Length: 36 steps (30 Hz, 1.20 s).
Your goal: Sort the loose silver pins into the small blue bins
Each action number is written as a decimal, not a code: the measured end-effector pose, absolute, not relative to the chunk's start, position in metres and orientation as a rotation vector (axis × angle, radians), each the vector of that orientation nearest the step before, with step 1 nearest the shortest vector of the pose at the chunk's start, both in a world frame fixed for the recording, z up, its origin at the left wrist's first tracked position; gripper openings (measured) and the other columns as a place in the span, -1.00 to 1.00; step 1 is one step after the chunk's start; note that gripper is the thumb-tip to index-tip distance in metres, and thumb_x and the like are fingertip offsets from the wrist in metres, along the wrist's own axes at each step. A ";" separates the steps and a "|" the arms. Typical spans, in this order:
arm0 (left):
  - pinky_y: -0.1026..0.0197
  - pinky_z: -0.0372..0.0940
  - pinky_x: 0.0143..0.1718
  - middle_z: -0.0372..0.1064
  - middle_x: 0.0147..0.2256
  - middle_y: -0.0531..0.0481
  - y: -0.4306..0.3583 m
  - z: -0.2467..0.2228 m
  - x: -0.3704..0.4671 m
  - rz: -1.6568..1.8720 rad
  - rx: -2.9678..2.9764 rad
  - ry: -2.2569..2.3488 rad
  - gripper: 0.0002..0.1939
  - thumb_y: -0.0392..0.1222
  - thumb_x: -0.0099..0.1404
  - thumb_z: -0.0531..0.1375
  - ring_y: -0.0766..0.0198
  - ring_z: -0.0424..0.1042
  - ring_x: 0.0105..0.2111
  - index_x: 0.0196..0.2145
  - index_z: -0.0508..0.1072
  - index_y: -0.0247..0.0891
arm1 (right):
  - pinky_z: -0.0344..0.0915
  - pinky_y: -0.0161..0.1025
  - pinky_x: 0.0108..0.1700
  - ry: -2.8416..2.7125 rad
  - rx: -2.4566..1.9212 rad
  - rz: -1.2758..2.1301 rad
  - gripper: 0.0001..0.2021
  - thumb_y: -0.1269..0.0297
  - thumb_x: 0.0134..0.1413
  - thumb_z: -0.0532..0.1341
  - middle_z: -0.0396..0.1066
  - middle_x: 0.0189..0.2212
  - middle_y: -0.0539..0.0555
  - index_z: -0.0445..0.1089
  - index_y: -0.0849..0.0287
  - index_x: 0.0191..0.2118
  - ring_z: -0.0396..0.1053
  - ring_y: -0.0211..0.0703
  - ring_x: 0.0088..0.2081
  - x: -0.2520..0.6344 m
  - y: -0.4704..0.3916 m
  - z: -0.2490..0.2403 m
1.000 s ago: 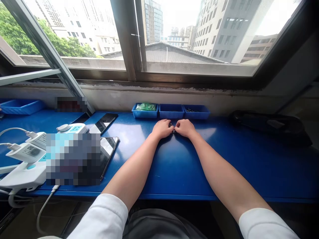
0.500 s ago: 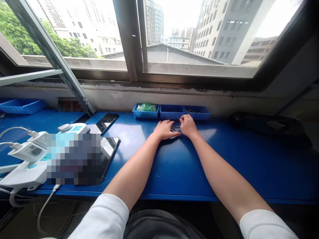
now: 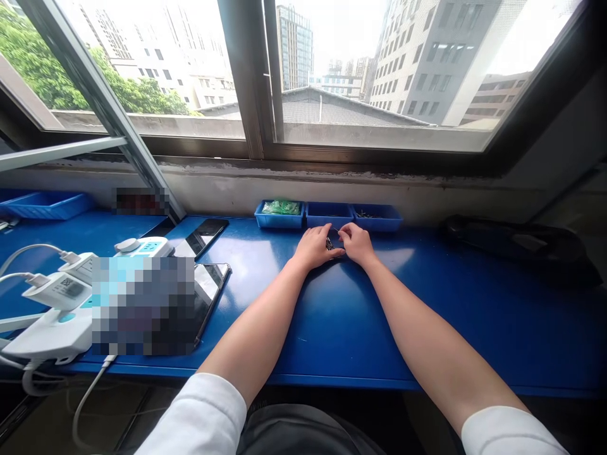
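My left hand [image 3: 315,246] is curled over the blue table, fingers bent around a cluster of small dark and shiny metal pieces [image 3: 329,244] that shows between thumb and forefinger. They are too small to name exactly. Close beside it on the right, my right hand [image 3: 356,241] pinches a thin, wire-like piece [image 3: 336,230] between its fingertips, close to the left fingers. Just behind the hands stand three joined blue bins: the left bin [image 3: 279,221] has green plastic packets [image 3: 281,207], the right bin [image 3: 379,224] several thin dark pieces. Inside the middle bin [image 3: 327,207] little shows.
On the left lie a phone [image 3: 208,234], a tablet-like device [image 3: 215,284], partly blurred, and a white power strip [image 3: 42,338] with chargers and cables. A blue tray [image 3: 52,205] stands farther left. A black bag-like item [image 3: 516,246] lies at the right. Windows rise behind the table [image 3: 351,341].
My right hand has dropped slightly, its fingertips closer to the left hand's. The left fingers are drawn more upright around the metal pieces. The view has shifted a little.
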<state>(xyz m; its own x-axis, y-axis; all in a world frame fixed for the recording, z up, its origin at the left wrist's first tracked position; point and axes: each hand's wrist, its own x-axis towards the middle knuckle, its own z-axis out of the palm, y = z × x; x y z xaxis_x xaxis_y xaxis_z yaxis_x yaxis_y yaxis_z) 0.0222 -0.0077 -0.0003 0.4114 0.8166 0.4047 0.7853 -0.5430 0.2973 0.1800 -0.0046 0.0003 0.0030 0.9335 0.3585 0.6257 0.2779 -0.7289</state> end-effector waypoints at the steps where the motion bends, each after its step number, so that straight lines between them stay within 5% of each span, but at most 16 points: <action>1: 0.07 0.12 0.11 0.27 0.09 -0.21 -0.008 0.000 0.022 0.853 2.574 1.480 -0.27 0.17 0.17 0.15 0.05 0.23 0.10 0.18 0.16 -0.30 | 0.28 -0.27 -0.25 -1.700 -1.374 0.500 -0.87 0.23 0.09 0.09 0.45 -0.47 0.03 0.32 0.14 -0.37 0.40 -0.19 -0.39 0.180 -0.005 0.001; 8: 0.17 0.22 -0.05 0.45 -0.22 -0.05 -0.009 0.006 0.025 1.030 2.491 1.504 -0.75 -0.12 0.34 0.02 0.19 0.38 -0.15 -0.17 0.46 -0.21 | 0.30 -0.24 -0.33 -1.599 -1.231 0.705 -0.71 0.01 0.02 0.12 0.39 -0.56 0.01 0.33 0.16 -0.37 0.36 -0.19 -0.46 0.180 -0.005 0.004; 20: 0.21 0.23 -0.09 0.44 -0.25 -0.01 -0.008 0.005 0.024 1.033 2.439 1.598 -0.72 -0.22 0.33 -0.02 0.23 0.38 -0.18 -0.25 0.50 -0.15 | 0.27 -0.27 -0.40 -1.427 -1.064 0.906 -0.74 0.08 -0.16 0.24 0.40 -0.55 0.02 0.37 0.19 -0.42 0.36 -0.19 -0.45 0.180 -0.011 0.010; 26: 0.17 0.21 0.02 0.39 -0.04 -0.10 -0.006 0.004 0.024 1.083 2.337 1.708 -0.63 -0.20 0.34 -0.04 0.17 0.34 -0.04 0.04 0.35 -0.25 | 0.32 -0.21 -0.20 -1.369 -1.133 0.670 -0.75 0.16 -0.11 0.18 0.47 -0.34 0.08 0.40 0.19 -0.31 0.40 -0.13 -0.27 0.188 -0.004 0.006; 36: 0.13 0.22 0.04 0.37 -0.04 -0.13 -0.002 0.003 0.020 1.091 2.223 1.848 -0.64 -0.30 0.28 -0.04 0.12 0.33 -0.01 0.00 0.35 -0.28 | 0.14 -0.04 0.01 -1.372 -1.632 0.200 -0.60 0.27 -0.10 0.09 0.42 -0.07 0.10 0.40 0.14 -0.07 0.19 0.05 -0.03 0.199 -0.001 0.009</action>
